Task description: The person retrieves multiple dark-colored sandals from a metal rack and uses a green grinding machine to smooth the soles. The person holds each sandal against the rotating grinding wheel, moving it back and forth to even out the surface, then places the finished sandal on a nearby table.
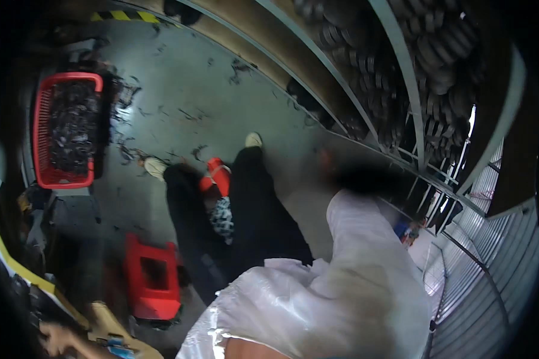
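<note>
My right arm, in a loose white sleeve [359,221], reaches out toward the shelving on the right. At its end, my right hand [368,178] is a dark smear, as if gloved; its fingers and anything in them are lost in the blur. Low on the left a bare forearm ends in my left hand [57,338], close to a yellow-edged surface [39,282] and a tan piece [109,320]. The shade there hides most of its fingers. Between my black-trousered legs [254,197] shows a red thing with a patterned cloth-like part [221,218].
A red basket [39,137] full of dark curved pieces stands at left. A red plastic stool [153,281] is near my left leg. Similar dark pieces lie scattered on the grey-green floor [179,72]. Metal racks [410,78] stacked with dark parts rise on the right.
</note>
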### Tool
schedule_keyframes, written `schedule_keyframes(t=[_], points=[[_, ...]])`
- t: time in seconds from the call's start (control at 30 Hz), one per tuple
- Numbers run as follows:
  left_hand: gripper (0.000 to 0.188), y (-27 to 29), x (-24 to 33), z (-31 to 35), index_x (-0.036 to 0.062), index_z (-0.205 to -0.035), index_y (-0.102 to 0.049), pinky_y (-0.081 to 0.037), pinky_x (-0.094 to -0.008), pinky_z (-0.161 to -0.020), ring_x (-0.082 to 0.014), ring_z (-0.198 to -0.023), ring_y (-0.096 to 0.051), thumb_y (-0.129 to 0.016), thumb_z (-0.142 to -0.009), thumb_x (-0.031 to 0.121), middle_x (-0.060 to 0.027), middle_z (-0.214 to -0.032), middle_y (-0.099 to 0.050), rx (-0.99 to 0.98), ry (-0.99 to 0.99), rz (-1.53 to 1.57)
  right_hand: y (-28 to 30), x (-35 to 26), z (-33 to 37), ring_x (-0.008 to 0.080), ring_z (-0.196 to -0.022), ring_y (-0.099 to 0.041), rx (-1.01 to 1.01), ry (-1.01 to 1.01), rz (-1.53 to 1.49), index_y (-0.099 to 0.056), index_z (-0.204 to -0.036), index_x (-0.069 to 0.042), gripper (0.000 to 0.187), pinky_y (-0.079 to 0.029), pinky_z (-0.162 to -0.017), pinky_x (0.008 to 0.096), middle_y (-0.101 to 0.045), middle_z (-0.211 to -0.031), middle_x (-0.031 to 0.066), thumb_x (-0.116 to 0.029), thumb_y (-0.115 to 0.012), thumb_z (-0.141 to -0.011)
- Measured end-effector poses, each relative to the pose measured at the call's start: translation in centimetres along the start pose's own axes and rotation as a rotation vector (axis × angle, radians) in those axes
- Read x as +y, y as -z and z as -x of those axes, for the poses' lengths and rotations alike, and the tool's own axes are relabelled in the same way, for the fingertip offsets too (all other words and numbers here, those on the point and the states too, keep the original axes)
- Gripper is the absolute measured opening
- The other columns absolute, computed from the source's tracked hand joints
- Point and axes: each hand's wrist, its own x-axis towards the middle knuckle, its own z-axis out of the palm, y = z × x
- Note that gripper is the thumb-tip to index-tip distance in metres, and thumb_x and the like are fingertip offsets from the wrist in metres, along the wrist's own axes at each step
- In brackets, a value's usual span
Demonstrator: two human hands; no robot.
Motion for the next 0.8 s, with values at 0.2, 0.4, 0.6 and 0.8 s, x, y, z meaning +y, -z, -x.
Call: schedule_keyframes(t=[0.2,0.4,0.6,0.8], points=[[0.037,1.6,38.0,23.9,0.0017,-0.12,-0.054,-0.04,-0.0322,-0.094,-0.0232,-0.118,-0.049,-0.056,-0.085,0.011,-0.0169,-0.121,-0.054,-1.004,0.067,0.892,5.7,12.9,-8.0,0.0302,-0.129,-0.034,0.004,-0.495,-1.287,-0.029,-0.138,-0.006,0.058,-0.025,-0.105,0.0479,-0.03,-0.142,0.0145,-0.035,-0.046,-0.092],[0.045,16.9,75.7,45.3,0.0034,-0.124,-0.05,-0.043,-0.0363,-0.094,-0.0274,-0.115,-0.052,-0.059,-0.084,0.023,-0.0156,-0.124,-0.053,-1.186,-0.559,1.446,5.9,25.3,-19.5,0.0293,-0.127,-0.035,0.035,-0.288,-1.77,-0.037,-0.135,-0.008,0.058,-0.028,-0.105,0.0477,-0.04,-0.136,0.0138,-0.04,-0.048,-0.088],[0.097,36.2,97.2,57.8,-0.0041,-0.123,-0.046,-0.041,-0.0406,-0.097,-0.0389,-0.111,-0.05,-0.075,-0.056,0.06,-0.026,-0.114,-0.053,-1.408,-0.431,1.716,4.9,27.0,-26.2,0.0292,-0.125,-0.038,0.008,-0.112,-1.877,-0.044,-0.131,-0.011,0.06,-0.03,-0.104,0.0489,-0.048,-0.13,0.0124,-0.043,-0.053,-0.081],[0.105,37.5,101.9,60.2,0.0004,-0.135,-0.03,-0.032,-0.042,-0.103,-0.0367,-0.127,-0.033,-0.064,-0.059,0.064,-0.0207,-0.135,-0.034,-1.867,-0.292,1.417,4.9,24.7,-25.2,0.0336,-0.117,-0.045,0.058,-0.092,-1.822,-0.048,-0.126,-0.011,0.066,-0.03,-0.099,0.0583,-0.05,-0.127,0.0112,-0.04,-0.063,-0.068]])
